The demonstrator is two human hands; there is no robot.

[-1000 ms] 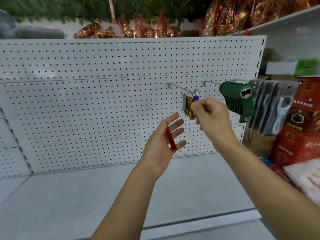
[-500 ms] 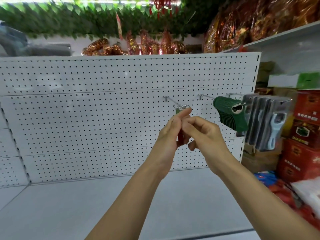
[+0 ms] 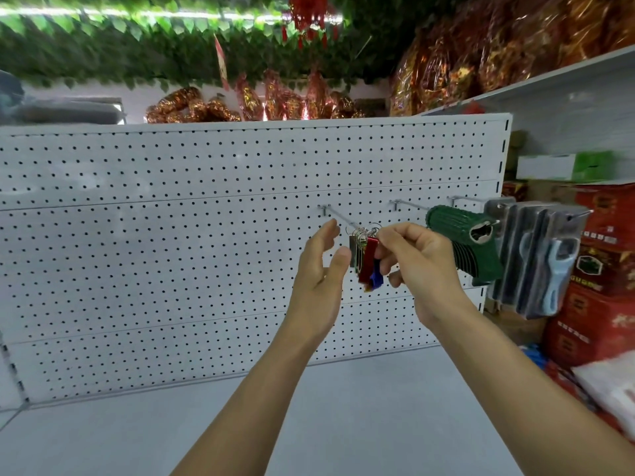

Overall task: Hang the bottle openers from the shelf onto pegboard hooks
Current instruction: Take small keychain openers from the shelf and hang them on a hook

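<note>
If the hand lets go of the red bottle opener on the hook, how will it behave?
The red bottle opener probably swings freely, since it hangs by a thin key ring. It looks like a stiff, flat, light metal bar. It may clink against the neighbouring openers.

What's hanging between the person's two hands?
In the head view, a bunch of keyring bottle openers on a pegboard hook, between left hand and right hand.
</note>
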